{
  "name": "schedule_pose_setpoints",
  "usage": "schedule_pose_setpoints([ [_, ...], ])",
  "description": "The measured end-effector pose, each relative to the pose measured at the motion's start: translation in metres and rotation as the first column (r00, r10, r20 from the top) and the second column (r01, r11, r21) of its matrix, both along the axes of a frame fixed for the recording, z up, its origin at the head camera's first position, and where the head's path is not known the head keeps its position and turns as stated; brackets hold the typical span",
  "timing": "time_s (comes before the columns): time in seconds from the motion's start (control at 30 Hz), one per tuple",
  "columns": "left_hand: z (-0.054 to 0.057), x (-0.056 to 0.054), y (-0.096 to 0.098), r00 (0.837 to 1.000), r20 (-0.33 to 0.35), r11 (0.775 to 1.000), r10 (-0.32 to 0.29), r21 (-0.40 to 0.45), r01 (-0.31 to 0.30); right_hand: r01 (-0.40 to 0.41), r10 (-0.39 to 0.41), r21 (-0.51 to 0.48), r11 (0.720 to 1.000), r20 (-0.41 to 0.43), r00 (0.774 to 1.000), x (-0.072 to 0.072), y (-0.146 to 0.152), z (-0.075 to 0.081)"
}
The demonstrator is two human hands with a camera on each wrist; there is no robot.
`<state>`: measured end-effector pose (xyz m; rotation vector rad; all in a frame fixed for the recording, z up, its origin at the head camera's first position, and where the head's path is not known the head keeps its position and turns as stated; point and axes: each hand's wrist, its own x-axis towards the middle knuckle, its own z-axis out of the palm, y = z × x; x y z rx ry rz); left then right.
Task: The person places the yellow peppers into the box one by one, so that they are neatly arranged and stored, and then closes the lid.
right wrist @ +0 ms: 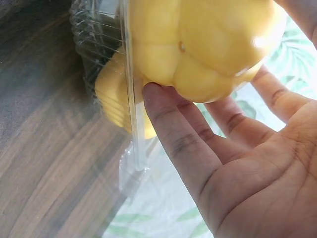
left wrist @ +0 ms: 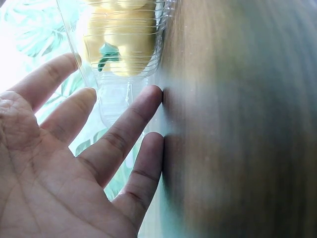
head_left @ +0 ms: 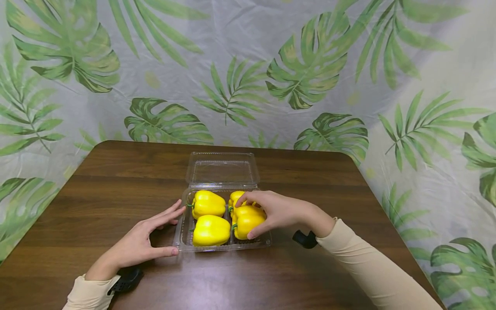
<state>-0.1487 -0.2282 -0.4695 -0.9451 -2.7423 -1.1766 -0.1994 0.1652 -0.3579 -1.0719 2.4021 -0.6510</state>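
A clear plastic clamshell container (head_left: 182, 243) lies on the table with its lid folded back. Two yellow bell peppers (head_left: 211, 231) sit in its left half. In the right half, another yellow pepper (head_left: 237, 196) is partly covered by my right hand (head_left: 284, 210). That hand grips the front right bell pepper (head_left: 248, 222) between thumb and fingers; in the right wrist view this pepper (right wrist: 218, 44) stands out above the container's rim. My left hand (head_left: 141, 241) has its fingers spread along the container's left side, two fingertips at its wall in the left wrist view.
The brown wooden table (head_left: 116, 172) has rounded far corners. The open lid (head_left: 222, 168) lies toward the far edge. Behind the table hangs a leaf-patterned cloth (head_left: 240, 77). A black strap device (head_left: 129, 280) sits at the left wrist, another black piece (head_left: 305, 239) at the right.
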Motion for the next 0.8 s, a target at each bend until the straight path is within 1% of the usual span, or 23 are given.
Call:
schedule_pose_setpoints([
  [0.2,0.0,0.0,0.0,1.0,0.005,1.0,0.003,0.0,-0.003,-0.017,0.018,0.022,1.0,-0.021,1.0,0.001,-0.003,-0.001],
  [0.47,0.0,0.0,0.001,1.0,0.005,1.0,0.006,-0.005,-0.006,-0.045,0.046,0.078,0.996,-0.008,0.999,0.002,-0.008,-0.003],
  [0.6,0.0,0.0,0.001,1.0,0.002,1.0,0.006,-0.007,-0.006,-0.039,0.039,0.094,0.995,0.0,0.999,0.005,-0.01,0.0],
  [0.8,0.0,0.001,0.001,1.0,0.002,1.0,0.006,-0.007,-0.006,-0.03,0.029,0.153,0.988,0.004,1.0,0.008,-0.013,0.003],
])
